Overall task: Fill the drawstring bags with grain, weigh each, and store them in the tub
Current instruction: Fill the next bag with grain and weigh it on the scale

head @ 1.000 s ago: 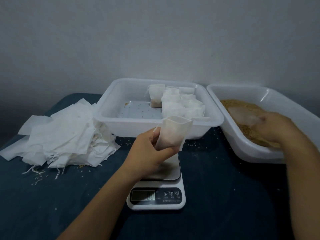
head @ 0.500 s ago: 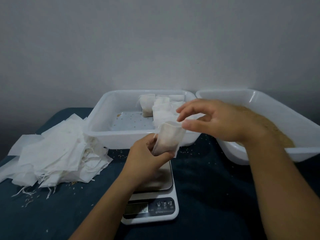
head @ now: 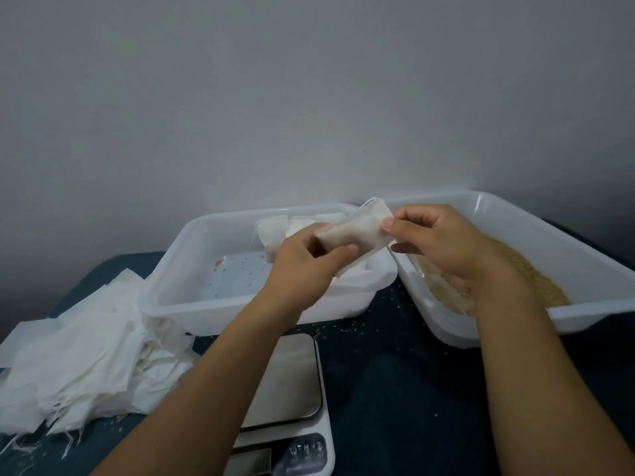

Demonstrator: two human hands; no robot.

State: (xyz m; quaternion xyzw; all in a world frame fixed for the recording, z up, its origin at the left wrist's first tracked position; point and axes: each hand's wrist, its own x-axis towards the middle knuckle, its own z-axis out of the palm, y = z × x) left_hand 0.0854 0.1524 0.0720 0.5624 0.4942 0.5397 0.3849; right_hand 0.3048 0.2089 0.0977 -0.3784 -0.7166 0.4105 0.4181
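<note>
Grey wall behind, dark blue tabletop (head: 395, 389). Drawstring bag (head: 357, 231) held in air above storage tub (head: 268, 304) and grain tub (head: 515, 324). Left hand (head: 305, 262) grips lower end; right hand (head: 443, 242) pinches mouth edge. Likely light, limp, thin; best held at the rim, supported beneath. Scale (head: 288, 389) below; empty bags (head: 86, 359) piled left.

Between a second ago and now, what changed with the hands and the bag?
The right hand left the grain tub, crossed over and now pinches the mouth end of the bag. The left hand kept its grip and lifted the bag, tilting it over the storage tub. Scale, empty-bag pile and both tubs stayed put.
</note>
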